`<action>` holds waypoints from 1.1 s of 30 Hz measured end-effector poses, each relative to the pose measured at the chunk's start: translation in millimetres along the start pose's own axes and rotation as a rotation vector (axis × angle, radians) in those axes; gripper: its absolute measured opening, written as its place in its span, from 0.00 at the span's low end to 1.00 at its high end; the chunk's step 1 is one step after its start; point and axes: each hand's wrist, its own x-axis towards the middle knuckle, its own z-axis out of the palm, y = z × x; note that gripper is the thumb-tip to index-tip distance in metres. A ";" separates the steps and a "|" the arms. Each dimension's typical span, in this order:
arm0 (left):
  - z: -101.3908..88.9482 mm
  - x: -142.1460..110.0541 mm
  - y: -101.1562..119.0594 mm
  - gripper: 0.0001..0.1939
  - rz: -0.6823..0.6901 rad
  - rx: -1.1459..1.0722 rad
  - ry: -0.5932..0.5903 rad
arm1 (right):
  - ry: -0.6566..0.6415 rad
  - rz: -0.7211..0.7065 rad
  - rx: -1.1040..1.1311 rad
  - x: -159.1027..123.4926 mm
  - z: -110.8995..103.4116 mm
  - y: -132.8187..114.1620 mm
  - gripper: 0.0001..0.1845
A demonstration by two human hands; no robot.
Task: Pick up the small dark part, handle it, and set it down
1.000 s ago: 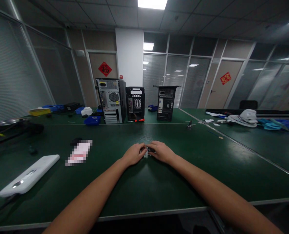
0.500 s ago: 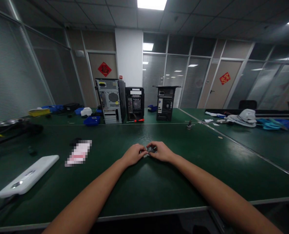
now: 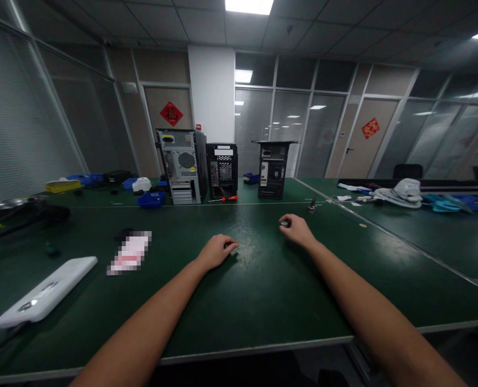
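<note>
The right hand [image 3: 297,231] pinches a small dark part [image 3: 284,222] at its fingertips, toward eleven o'clock from its wrist. The left hand [image 3: 215,251], loosely curled and holding nothing, rests on the green table [image 3: 243,301], well apart at the part's seven o'clock.

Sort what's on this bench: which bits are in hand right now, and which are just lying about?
In hand: small dark part at the right hand; left hand resting on the green mat.

Lying about: three computer cases, red screwdriver, white device, blue bins.
</note>
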 end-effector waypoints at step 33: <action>-3.1 -2.4 -13.9 0.16 -0.068 0.033 -0.017 | 0.270 0.529 -0.341 -13.1 -57.3 151.5 0.17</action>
